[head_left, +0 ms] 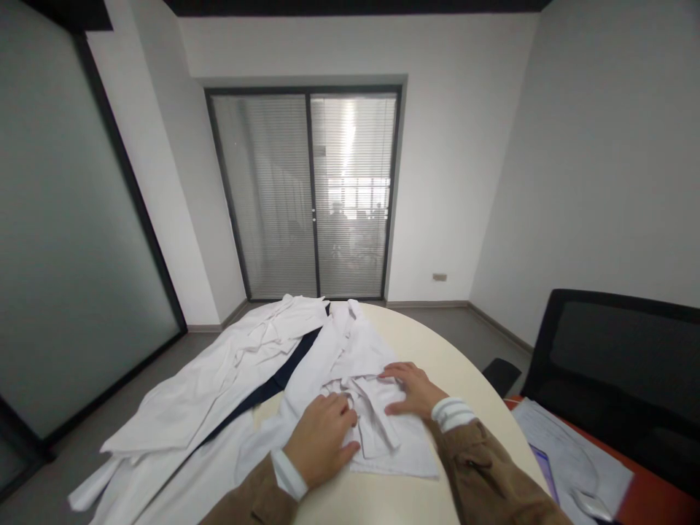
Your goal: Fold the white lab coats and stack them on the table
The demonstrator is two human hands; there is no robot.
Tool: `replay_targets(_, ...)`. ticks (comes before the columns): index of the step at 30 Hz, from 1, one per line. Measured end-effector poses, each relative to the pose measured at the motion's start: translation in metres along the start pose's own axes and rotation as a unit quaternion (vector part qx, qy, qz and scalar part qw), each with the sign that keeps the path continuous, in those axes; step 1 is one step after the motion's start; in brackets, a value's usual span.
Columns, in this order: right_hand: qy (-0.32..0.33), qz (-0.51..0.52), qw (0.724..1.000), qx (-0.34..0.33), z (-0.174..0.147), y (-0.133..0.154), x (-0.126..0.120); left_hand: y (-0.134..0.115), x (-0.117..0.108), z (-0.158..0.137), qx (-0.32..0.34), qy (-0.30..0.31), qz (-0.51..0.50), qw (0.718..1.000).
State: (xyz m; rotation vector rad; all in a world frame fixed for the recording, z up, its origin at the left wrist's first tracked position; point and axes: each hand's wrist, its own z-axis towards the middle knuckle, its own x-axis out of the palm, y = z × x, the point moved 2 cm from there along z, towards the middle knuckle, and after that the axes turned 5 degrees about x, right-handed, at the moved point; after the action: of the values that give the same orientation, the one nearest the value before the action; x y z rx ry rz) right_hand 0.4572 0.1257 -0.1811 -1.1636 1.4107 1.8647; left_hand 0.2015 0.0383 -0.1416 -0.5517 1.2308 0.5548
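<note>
A white garment (pixel 355 339) lies partly folded and rumpled on the round cream table, with a sleeve-like strip (pixel 377 423) across its near part. On the left side of this bunched cloth rests my left hand (pixel 325 437), fingers bent and thumb held apart. My right hand (pixel 413 390) is at its right side, fingers spread and fingertips touching the fabric. To the left, more white clothing (pixel 213 372) is spread out and hangs over the table's left edge. A dark navy piece of cloth (pixel 278 375) shows between the white layers.
The cream table (pixel 470 379) has a curved right edge. A black mesh chair (pixel 617 357) with an orange-red seat stands at the right, holding papers (pixel 569 445), a computer mouse (pixel 591 504) and a purple-edged device (pixel 544 470). Ahead is a glass door (pixel 311 197) with blinds.
</note>
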Motion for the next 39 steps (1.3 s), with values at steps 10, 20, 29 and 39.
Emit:
replay_targets(10, 0.14, -0.136, 0.971, 0.14, -0.005, -0.017, 0.006, -0.04, 0.013, -0.006, 0.217, 0.064, -0.119, 0.967)
replay_targets(20, -0.023, -0.226, 0.969, 0.099, 0.016, 0.057, -0.029, -0.06, 0.026, -0.005, 0.203, 0.105, -0.146, 0.963)
replay_targets(29, -0.033, -0.13, 0.991, 0.022, 0.024, 0.052, 0.016, 0.015, -0.008, 0.006, -0.088, 0.029, -0.045, 0.995)
replay_targets(39, -0.097, 0.056, 0.992, 0.058, 0.026, 0.009, 0.018, 0.047, 0.032, 0.02, -0.157, 0.011, -0.05, 0.986)
